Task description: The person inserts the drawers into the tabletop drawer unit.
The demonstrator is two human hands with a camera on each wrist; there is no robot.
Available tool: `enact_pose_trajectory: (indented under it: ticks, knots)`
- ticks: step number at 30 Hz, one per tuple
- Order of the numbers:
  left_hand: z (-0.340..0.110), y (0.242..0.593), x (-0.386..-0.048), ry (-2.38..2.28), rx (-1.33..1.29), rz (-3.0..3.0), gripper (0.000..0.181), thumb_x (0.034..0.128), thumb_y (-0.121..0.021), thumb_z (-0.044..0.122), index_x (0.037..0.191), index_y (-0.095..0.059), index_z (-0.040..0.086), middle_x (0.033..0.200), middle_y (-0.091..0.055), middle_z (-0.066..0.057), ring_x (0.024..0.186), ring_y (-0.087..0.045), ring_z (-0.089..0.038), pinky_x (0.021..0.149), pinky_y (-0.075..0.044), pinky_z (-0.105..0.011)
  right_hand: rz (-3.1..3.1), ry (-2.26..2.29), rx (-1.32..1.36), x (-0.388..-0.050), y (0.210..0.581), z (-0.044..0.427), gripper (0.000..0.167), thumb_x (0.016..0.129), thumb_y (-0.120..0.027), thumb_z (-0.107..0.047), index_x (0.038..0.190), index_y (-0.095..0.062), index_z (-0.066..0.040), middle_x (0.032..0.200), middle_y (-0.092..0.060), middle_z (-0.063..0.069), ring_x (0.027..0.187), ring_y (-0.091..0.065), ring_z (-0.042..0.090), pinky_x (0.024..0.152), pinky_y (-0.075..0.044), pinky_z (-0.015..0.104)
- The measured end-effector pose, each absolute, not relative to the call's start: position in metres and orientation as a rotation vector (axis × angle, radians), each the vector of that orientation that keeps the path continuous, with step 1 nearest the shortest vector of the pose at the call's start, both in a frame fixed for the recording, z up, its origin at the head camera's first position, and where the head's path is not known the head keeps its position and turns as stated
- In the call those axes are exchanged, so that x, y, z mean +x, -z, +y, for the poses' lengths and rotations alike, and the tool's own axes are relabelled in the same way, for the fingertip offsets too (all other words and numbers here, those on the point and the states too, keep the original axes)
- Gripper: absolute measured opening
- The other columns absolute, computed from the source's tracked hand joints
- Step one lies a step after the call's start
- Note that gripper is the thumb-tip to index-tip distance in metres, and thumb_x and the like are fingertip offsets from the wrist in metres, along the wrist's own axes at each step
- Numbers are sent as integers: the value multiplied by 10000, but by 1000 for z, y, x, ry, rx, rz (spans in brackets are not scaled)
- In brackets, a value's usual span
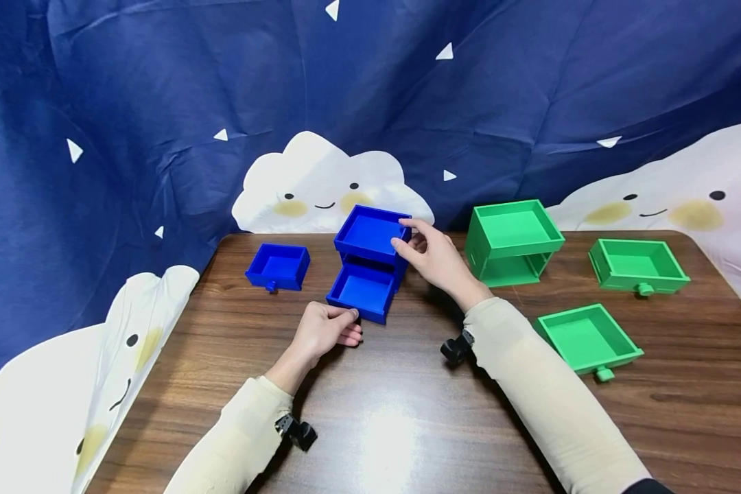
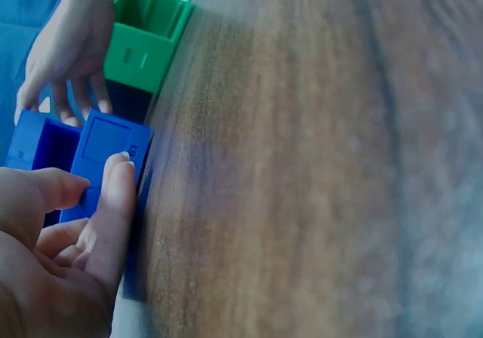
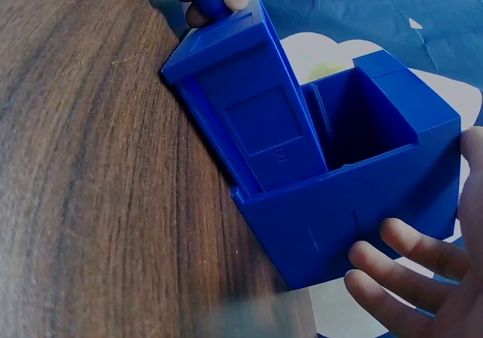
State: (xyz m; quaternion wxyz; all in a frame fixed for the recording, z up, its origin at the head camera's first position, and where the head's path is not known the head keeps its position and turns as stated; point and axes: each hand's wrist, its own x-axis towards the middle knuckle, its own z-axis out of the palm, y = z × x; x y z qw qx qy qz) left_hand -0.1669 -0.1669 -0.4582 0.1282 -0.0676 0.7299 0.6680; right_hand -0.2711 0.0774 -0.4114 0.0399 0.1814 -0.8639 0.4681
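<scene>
A small blue cabinet [image 1: 370,232] with a shallow tray top stands in the middle of the table. Its blue drawer [image 1: 363,289] juts from the lower opening, partly inside; the right wrist view shows it at an angle to the cabinet. Thumb and fingers of my left hand [image 1: 324,329] pinch the drawer's round knob [image 3: 213,3], which they mostly hide in the head view. With my right hand [image 1: 435,257] I hold the cabinet's right side, thumb and index finger at the upper rim, the other fingers [image 3: 404,281] along the side wall.
Another blue drawer [image 1: 279,266] lies to the left. Right of the blue cabinet stands a green cabinet [image 1: 515,233] with an open front. Two green drawers, one at the far right [image 1: 639,264] and one nearer [image 1: 589,339], rest on the wooden table [image 1: 469,425]. A cloud-patterned cloth [image 1: 370,82] hangs behind.
</scene>
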Motion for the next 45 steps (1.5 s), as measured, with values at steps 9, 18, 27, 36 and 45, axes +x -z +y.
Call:
enact_pose_trajectory:
  ticks: [9, 18, 27, 36, 45]
  knots:
    - [-167, 457, -169, -1932, -204, 2137, 263, 1037, -637, 23, 1105, -730, -214, 695, -755, -72, 565, -731, -95, 613, -642, -265, -2643, -1439, 550, -271, 411, 78, 540, 1058, -709, -352, 1520, -600, -95, 1046, -720, 150, 967, -683, 299, 883, -557, 432]
    - [-164, 456, -174, -1938, -217, 2141, 266, 1042, -643, 31, 1116, -732, -209, 711, -766, -100, 568, -735, -101, 621, -647, -277, -2645, -1435, 553, -272, 413, 79, 544, 1062, -703, -352, 1528, -593, -94, 1046, -721, 146, 974, -685, 289, 876, -556, 422]
    - [-158, 456, -182, -1951, -224, 2156, 266, 1048, -655, 47, 1125, -740, -193, 764, -786, -176, 580, -741, -113, 636, -656, -299, -2642, -1455, 561, -273, 411, 78, 537, 1057, -711, -337, 1521, -596, -91, 1032, -721, 153, 964, -681, 297, 868, -554, 418]
    - [-155, 456, -191, -1957, -224, 2160, 274, 1047, -661, 53, 1137, -735, -196, 775, -788, -186, 582, -742, -110, 641, -657, -302, -2640, -1464, 570, -272, 411, 78, 539, 1061, -707, -325, 1527, -590, -83, 1015, -721, 153, 939, -679, 289, 828, -543, 386]
    - [-153, 454, -196, -1975, -224, 2147, 277, 1048, -653, 45, 1131, -728, -208, 733, -775, -135, 574, -739, -113, 630, -653, -293, -2615, -1489, 572, -274, 412, 78, 529, 1057, -718, -299, 1521, -599, -74, 1023, -724, 170, 947, -690, 298, 850, -554, 394]
